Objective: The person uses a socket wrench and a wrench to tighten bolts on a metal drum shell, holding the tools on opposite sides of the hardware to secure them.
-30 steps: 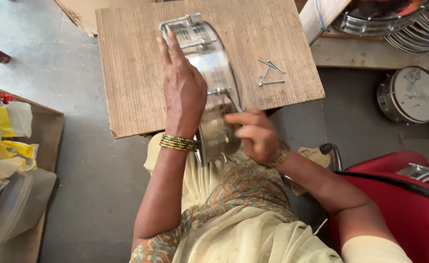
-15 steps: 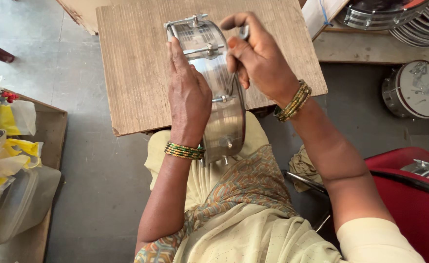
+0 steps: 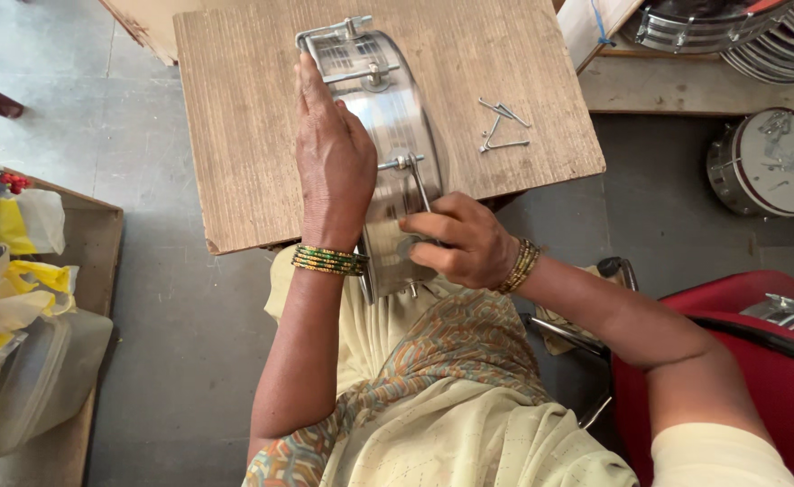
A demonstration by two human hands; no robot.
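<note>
1. Two hands are on a steel drum shell (image 3: 388, 135), which lies on its side on a wooden board (image 3: 235, 135).
2. Left hand (image 3: 334, 167) rests flat and open on the shell.
3. Right hand (image 3: 460, 243) pinches a rod (image 3: 420, 180) at the shell's near end.
4. Loose hooks (image 3: 501, 126) lie on the board, right of the shell.

Left hand (image 3: 334, 171) steadies a steel drum shell (image 3: 388, 117) while right hand (image 3: 460, 242) pinches its lower fitting.
</note>
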